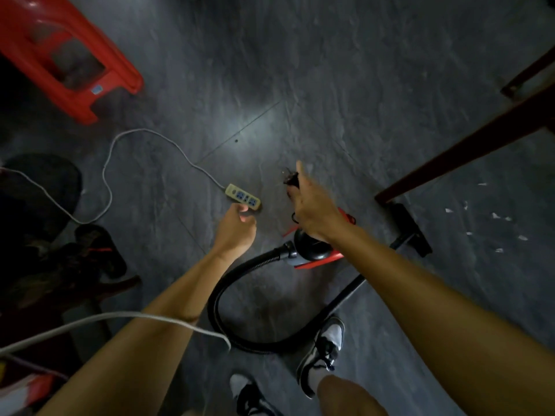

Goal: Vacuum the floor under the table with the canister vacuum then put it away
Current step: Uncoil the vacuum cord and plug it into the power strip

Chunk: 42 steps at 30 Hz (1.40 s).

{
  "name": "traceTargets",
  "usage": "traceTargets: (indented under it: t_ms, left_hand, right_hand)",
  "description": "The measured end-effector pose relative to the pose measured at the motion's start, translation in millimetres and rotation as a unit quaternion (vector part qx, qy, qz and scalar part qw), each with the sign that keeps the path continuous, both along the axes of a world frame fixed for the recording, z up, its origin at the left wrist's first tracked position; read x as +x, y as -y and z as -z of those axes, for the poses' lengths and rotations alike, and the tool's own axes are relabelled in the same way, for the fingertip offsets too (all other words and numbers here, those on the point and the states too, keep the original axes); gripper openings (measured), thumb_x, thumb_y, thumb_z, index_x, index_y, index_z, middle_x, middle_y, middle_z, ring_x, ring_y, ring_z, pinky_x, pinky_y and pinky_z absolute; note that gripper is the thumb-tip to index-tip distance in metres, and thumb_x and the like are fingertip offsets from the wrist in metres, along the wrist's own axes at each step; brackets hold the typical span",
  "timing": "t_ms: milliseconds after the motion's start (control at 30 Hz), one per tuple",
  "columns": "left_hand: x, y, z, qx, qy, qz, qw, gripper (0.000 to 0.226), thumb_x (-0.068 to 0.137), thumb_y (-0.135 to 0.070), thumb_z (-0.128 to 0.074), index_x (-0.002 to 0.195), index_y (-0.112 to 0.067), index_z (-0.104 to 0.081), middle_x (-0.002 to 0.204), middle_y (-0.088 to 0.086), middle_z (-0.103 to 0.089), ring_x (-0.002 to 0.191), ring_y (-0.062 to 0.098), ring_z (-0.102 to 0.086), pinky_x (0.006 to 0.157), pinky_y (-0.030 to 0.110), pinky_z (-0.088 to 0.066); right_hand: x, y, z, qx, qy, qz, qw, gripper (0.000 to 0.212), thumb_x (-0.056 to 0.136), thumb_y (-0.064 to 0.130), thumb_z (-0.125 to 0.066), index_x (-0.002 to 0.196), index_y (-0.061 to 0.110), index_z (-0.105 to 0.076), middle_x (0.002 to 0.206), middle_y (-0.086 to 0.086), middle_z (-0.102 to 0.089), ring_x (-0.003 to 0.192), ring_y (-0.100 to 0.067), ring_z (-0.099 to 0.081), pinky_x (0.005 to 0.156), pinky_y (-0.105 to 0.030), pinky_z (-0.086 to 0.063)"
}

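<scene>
The right hand [312, 210] is closed around a dark plug [292, 178], prongs pointing away, raised above the dark tiled floor [345, 70]. The left hand [237, 228] is loosely curled and holds nothing; its fingertips are just beside the near end of a cream power strip [243, 196] lying flat on the floor. The strip's white cord [120, 145] loops away to the left.

The red and black canister vacuum [312, 250] sits on the floor directly beneath the right wrist. Its ribbed black hose [222, 295] curves in a wide arc toward the person's shoes [322, 352], and the wand runs right to the flat floor nozzle [411, 229], which lies just beside a dark wooden desk leg [450, 154].

A red plastic stool [69, 55] stands well apart at upper left. Open floor lies between stool and desk leg. Small white scraps [495, 217] dot the floor to the right of the nozzle.
</scene>
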<state>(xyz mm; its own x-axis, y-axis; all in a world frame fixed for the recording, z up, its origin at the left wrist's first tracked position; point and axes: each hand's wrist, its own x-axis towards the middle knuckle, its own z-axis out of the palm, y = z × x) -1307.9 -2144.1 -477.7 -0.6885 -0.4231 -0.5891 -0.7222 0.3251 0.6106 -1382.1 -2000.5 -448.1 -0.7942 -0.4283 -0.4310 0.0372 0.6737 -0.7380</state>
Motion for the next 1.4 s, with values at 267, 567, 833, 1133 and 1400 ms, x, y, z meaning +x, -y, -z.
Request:
traceTargets:
  t_ms: [267,567,833,1133,1400]
  left_hand:
    - [-32.6,51.4,18.7,-0.067,0.033,0.05,0.996,0.036,0.095,-0.015,-0.045,0.129,-0.003,-0.049,0.129,0.017,-0.056,0.119,0.03,-0.052,0.091,0.03,-0.038]
    - [-98.2,158.6,128.7,-0.043,0.077,0.135,0.987,0.036,0.096,-0.019,-0.042,0.128,-0.006,-0.052,0.127,0.018,-0.059,0.117,0.034,-0.055,0.094,0.033,-0.041]
    - [-141.4,231.5,221.5,-0.023,0.095,0.221,0.97,0.033,0.096,-0.02,-0.044,0.126,-0.008,-0.053,0.124,0.014,-0.062,0.116,0.03,-0.057,0.091,0.029,-0.041]
    - [-165.7,246.5,316.7,-0.039,0.038,0.363,0.93,0.033,0.095,-0.018,-0.043,0.125,-0.006,-0.051,0.119,0.017,-0.061,0.1,0.028,-0.061,0.077,0.033,-0.045]
    - [-152.6,236.6,408.9,-0.07,0.012,0.437,0.897,0.036,0.092,-0.019,-0.045,0.127,-0.011,-0.05,0.12,0.016,-0.059,0.093,0.032,-0.062,0.076,0.04,-0.052]
  right_hand:
    - [-58.0,63.0,-19.4,-0.114,-0.119,0.146,0.975,0.019,0.1,0.028,-0.049,0.09,0.017,-0.062,0.074,0.009,-0.062,0.053,0.004,-0.054,0.049,-0.008,-0.035]
    - [-168.9,209.4,26.7,-0.186,-0.231,0.28,0.913,0.028,0.095,0.027,-0.059,0.116,0.008,-0.059,0.089,0.004,-0.072,0.077,-0.003,-0.069,0.069,-0.026,-0.057]
    - [-169.9,245.0,195.3,0.092,-0.075,0.269,0.956,0.027,0.094,0.04,-0.054,0.105,0.018,-0.064,0.1,-0.005,-0.072,0.093,-0.025,-0.067,0.075,-0.035,-0.051]
    - [-93.9,231.9,350.2,0.25,0.167,0.249,0.921,0.031,0.094,0.041,-0.055,0.102,0.016,-0.072,0.101,-0.011,-0.071,0.095,-0.031,-0.064,0.069,-0.029,-0.044]
    - [-77.4,238.3,471.4,0.287,0.197,0.294,0.89,0.036,0.094,0.041,-0.057,0.106,0.009,-0.069,0.107,-0.016,-0.069,0.1,-0.034,-0.064,0.07,-0.03,-0.043]
